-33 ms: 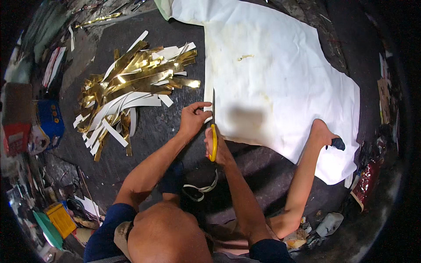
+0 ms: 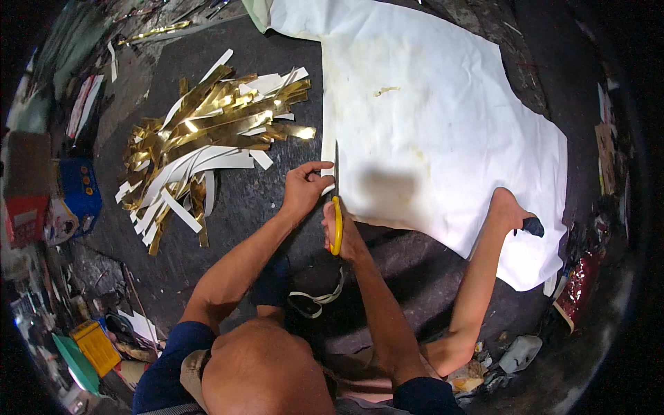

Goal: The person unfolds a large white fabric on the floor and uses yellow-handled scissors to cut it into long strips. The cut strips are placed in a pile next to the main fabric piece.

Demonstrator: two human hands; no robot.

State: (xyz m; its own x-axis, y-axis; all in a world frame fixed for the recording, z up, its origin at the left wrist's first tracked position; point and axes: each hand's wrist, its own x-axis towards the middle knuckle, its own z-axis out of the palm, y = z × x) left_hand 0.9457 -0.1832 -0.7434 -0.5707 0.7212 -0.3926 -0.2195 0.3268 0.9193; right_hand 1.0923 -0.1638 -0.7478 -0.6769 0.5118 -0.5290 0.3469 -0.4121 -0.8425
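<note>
A large white sheet (image 2: 449,124) lies spread over the dark ground, with a narrow strip along its left edge partly parted from it. My left hand (image 2: 302,189) pinches the lower end of this white strip (image 2: 328,149) between thumb and fingers. Close beside it, my right hand (image 2: 342,232) grips yellow-handled scissors (image 2: 337,225), its fingers at the handle loops. The dark blades point away from me along the cut line at the sheet's left edge. How far apart the blades are, I cannot tell.
Left of the sheet lies a heap of gold and white strips (image 2: 221,131). A bare foot (image 2: 508,207) with a dark wrap rests on the sheet's right part. A thin pale loop (image 2: 318,299) lies near me. Boxes (image 2: 77,195) and clutter line the left side; a dark red packet (image 2: 579,287) lies right.
</note>
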